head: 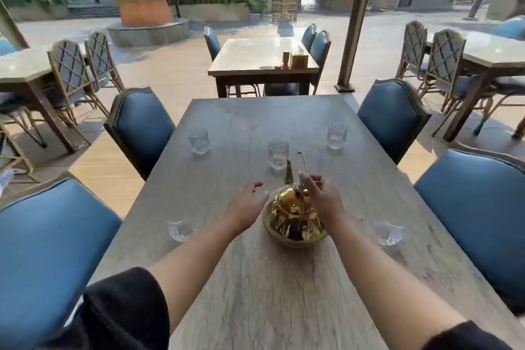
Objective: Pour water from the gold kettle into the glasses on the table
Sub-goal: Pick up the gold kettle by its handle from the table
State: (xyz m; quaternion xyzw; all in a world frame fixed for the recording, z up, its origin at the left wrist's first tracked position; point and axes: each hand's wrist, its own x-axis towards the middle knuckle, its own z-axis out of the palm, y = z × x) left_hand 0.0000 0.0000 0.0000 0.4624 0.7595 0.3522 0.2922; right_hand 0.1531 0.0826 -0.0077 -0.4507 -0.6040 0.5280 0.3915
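Note:
The gold kettle (294, 217) stands in the middle of the grey wooden table (270, 278), its thin wire handle upright and its spout pointing away from me. My right hand (322, 197) is at the handle's right side, fingers spread and curled beside the wire, not closed around it. My left hand (248, 203) hovers open just left of the kettle's body. Several clear glasses stand around it: a middle glass (278, 154) beyond the spout, a far-left glass (198, 140), a far-right glass (337, 135), a near-left glass (179, 230) and a near-right glass (387, 233).
Blue padded chairs line both sides of the table, such as the far-left chair (142, 125) and the near-right chair (477, 216). Another table (261, 57) with small items stands beyond. A metal post (355, 23) rises at the back right.

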